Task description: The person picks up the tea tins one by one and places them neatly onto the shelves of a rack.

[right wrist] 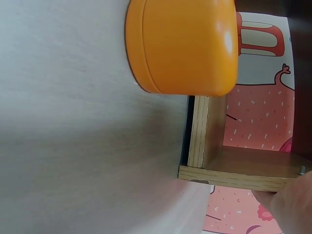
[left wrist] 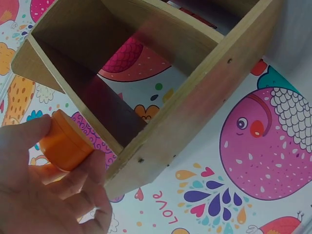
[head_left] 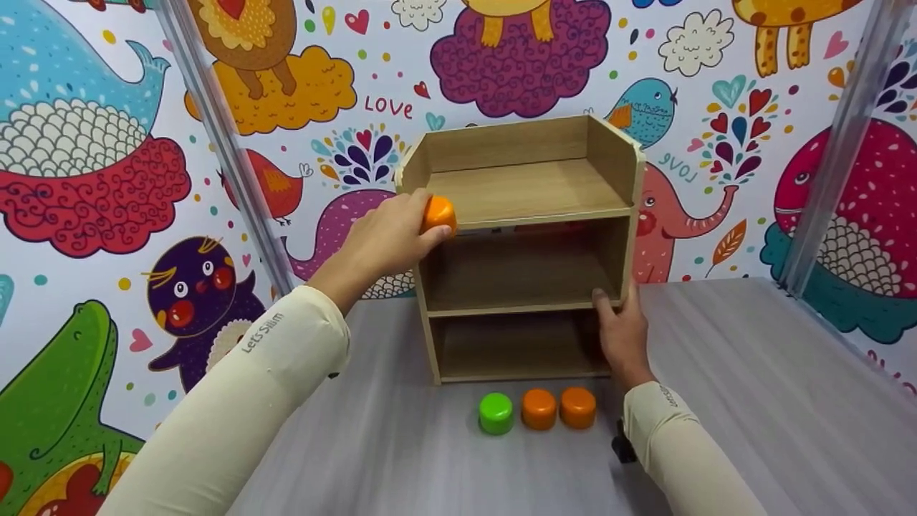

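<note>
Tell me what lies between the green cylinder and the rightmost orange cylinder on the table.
In the head view, one middle orange cylinder stands between the green cylinder and the rightmost orange cylinder.

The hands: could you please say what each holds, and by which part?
The left hand holds an orange cylinder by its curved side; the right hand grips the shelf's right panel.

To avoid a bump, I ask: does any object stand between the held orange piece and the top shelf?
Nothing visible does. The left hand holds the orange piece near the left front corner of the top shelf; the green piece and two other orange pieces stand below on the table.
</note>
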The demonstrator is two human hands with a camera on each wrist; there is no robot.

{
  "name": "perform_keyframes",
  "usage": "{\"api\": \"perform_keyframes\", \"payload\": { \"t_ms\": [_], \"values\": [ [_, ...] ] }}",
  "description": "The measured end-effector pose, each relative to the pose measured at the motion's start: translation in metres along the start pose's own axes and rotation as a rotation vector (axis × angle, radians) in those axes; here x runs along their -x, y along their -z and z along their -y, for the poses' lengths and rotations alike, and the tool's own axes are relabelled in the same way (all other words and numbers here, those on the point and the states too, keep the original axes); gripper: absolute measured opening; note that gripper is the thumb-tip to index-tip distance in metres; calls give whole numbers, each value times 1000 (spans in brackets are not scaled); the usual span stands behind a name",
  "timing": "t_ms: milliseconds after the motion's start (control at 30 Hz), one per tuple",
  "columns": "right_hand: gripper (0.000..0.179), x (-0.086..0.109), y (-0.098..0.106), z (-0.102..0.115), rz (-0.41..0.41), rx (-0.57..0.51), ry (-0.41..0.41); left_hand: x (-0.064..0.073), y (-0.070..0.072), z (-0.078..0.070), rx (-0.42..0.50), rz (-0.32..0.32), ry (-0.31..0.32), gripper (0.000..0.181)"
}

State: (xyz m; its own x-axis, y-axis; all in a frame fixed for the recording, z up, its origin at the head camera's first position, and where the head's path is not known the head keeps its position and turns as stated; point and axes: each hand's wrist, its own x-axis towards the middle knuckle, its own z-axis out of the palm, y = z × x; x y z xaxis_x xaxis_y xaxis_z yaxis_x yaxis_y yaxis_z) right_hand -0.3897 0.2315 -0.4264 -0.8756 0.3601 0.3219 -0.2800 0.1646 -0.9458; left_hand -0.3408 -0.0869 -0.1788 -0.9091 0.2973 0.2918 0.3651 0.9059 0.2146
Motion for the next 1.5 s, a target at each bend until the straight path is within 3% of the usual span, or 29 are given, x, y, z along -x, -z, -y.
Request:
{"api": "perform_keyframes", "payload": {
  "t_ms": [667,1067,1500],
  "values": [
    [73,-2,1,0,1,24,-7,-20,4,-2,-6,-15,61,50],
    [71,0,0,-1,14,-17,-8,-30,-10,-3,-13,-23,97,54],
    [72,0,1,0,7,-10,-26,-40,-12,-5,-20,-29,117,50]
  ]
}}
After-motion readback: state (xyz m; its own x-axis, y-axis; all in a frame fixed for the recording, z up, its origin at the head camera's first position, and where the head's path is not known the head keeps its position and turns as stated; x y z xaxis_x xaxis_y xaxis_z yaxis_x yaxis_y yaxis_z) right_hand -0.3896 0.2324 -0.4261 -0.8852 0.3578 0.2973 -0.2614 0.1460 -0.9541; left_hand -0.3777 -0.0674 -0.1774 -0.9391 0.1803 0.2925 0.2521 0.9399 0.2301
